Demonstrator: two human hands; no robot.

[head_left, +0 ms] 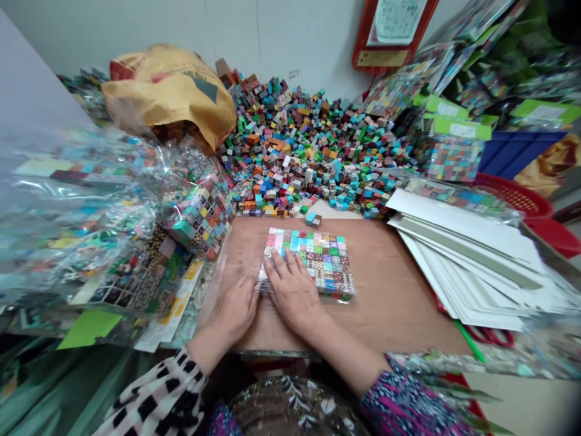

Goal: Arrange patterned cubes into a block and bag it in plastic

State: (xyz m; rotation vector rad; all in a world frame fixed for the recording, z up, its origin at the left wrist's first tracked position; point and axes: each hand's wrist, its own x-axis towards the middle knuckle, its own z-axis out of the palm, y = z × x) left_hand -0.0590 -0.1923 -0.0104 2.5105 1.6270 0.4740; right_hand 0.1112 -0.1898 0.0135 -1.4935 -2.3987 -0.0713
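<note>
A flat block of small multicoloured patterned cubes (pixel 329 257), wrapped in clear plastic, lies on a brown board (pixel 385 284). My right hand (pixel 293 290) rests palm down on the pack's left part, its fingers stretched out over the cubes. Close beside it, my left hand (pixel 238 306) is closed at the pack's lower left corner, pinching the loose edge of the clear plastic bag (pixel 263 283). Its fingertips are partly hidden. Just beyond the pack sit a couple of loose cubes (pixel 313 219).
A large heap of loose cubes (pixel 295 145) lies against the wall. Plastic-wrapped cube packs (pixel 200 218) are piled at left, near a yellow sack (pixel 167 91). White cards (pixel 467 260) stack at right, with red-handled scissors (pixel 492 336) and a green pen (pixel 469 340) by them.
</note>
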